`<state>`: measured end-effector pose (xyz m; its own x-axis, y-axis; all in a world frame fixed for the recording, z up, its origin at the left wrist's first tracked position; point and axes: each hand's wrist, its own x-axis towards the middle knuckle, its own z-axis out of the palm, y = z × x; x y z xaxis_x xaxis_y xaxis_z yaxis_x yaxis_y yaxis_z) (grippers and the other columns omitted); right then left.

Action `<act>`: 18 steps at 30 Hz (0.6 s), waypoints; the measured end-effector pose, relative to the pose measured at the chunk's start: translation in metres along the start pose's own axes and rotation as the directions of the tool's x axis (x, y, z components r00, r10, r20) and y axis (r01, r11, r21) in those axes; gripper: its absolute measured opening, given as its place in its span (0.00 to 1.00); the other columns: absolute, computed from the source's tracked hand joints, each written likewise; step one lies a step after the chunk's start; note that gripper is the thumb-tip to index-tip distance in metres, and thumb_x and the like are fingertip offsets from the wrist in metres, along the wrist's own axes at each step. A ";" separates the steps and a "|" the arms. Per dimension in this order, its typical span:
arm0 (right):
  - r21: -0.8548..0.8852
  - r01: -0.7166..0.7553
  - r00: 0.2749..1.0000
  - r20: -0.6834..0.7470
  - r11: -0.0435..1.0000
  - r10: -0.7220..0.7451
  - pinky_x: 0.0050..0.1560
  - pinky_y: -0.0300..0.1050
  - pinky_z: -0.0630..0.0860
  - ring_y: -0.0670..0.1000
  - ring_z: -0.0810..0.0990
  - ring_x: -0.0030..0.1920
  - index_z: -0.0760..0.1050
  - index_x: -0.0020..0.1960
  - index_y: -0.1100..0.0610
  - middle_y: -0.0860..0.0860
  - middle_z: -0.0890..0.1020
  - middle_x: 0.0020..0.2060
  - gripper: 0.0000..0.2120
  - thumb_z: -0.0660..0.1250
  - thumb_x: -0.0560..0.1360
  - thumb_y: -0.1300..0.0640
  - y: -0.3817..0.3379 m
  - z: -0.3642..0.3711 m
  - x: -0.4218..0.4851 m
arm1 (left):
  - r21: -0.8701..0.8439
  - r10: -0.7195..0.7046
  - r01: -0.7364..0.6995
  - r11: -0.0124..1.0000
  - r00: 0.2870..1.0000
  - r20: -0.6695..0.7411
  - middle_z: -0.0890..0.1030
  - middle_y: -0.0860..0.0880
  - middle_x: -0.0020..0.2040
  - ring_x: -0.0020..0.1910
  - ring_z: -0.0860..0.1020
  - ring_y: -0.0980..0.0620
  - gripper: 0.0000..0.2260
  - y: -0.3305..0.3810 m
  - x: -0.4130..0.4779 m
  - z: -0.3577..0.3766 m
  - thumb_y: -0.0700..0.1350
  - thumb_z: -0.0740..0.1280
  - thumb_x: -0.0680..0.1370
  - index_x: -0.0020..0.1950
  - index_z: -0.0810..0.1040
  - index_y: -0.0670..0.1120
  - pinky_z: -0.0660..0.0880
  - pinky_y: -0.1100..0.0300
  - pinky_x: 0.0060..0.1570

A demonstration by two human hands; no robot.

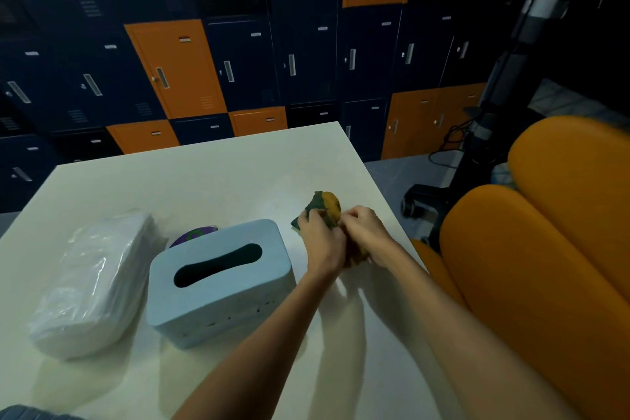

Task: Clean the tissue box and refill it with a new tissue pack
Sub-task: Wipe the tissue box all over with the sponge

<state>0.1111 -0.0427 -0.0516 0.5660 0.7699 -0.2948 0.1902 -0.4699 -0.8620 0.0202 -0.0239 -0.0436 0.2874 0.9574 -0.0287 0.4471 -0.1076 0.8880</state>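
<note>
The left hand point(320, 237) and the right hand point(366, 232) are both clutching a green-and-orange cloth point(329, 206), fingers curled into it, just right of the blue tissue box point(218, 286), which is standing on the table point(211, 177) with its slot dark, possibly empty. I am judging the cleaning step to be only beginning: next, one hand is needing to steady the box while the other wipes, the wrapped tissue pack point(92, 283) lying to its left.
</note>
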 end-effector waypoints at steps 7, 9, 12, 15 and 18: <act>0.419 0.016 0.997 -0.075 0.908 0.017 0.50 0.52 0.79 0.55 0.79 0.47 0.73 0.51 0.58 0.57 0.79 0.43 0.05 0.60 0.78 0.58 -0.028 -0.029 -0.029 | -0.382 -0.290 0.300 0.874 0.953 0.085 0.79 0.43 0.56 0.45 0.77 0.53 0.15 0.033 -0.012 -0.014 0.45 0.63 0.78 0.63 0.74 0.41 0.75 0.67 0.33; 0.456 0.037 0.999 -0.047 0.889 -0.018 0.52 0.53 0.80 0.57 0.81 0.49 0.74 0.54 0.58 0.59 0.81 0.47 0.06 0.61 0.78 0.59 -0.037 -0.038 -0.042 | -0.463 -0.310 0.368 0.807 0.930 0.199 0.80 0.45 0.50 0.47 0.79 0.50 0.14 0.047 -0.014 -0.026 0.50 0.63 0.79 0.57 0.75 0.41 0.75 0.62 0.40; 0.514 0.059 0.996 0.033 0.856 -0.088 0.50 0.50 0.80 0.57 0.81 0.52 0.74 0.56 0.57 0.59 0.81 0.50 0.08 0.61 0.78 0.60 -0.052 -0.046 -0.063 | -0.559 -0.262 0.398 0.727 0.914 0.309 0.78 0.47 0.48 0.49 0.78 0.47 0.17 0.065 -0.015 -0.051 0.55 0.65 0.78 0.56 0.72 0.42 0.75 0.56 0.46; 0.490 0.057 0.989 0.090 0.870 -0.115 0.58 0.56 0.77 0.58 0.80 0.55 0.73 0.60 0.56 0.59 0.81 0.53 0.11 0.62 0.78 0.59 -0.066 -0.047 -0.080 | -0.564 -0.218 0.383 0.732 0.915 0.339 0.78 0.46 0.52 0.52 0.78 0.47 0.17 0.074 -0.018 -0.074 0.52 0.68 0.77 0.58 0.70 0.43 0.76 0.55 0.49; 0.176 0.230 0.973 -0.055 0.957 -0.224 0.55 0.51 0.78 0.55 0.78 0.55 0.68 0.64 0.53 0.55 0.77 0.55 0.15 0.65 0.78 0.56 -0.085 -0.040 -0.092 | -0.554 -0.203 0.308 0.773 0.948 0.244 0.78 0.42 0.55 0.53 0.79 0.45 0.13 0.077 -0.018 -0.096 0.44 0.67 0.78 0.60 0.70 0.41 0.77 0.55 0.49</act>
<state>0.0744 -0.0909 0.0652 0.5523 0.8306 -0.0709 0.1709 -0.1961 -0.9656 -0.0322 -0.0233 0.0691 0.3886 0.8643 -0.3193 -0.0353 0.3602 0.9322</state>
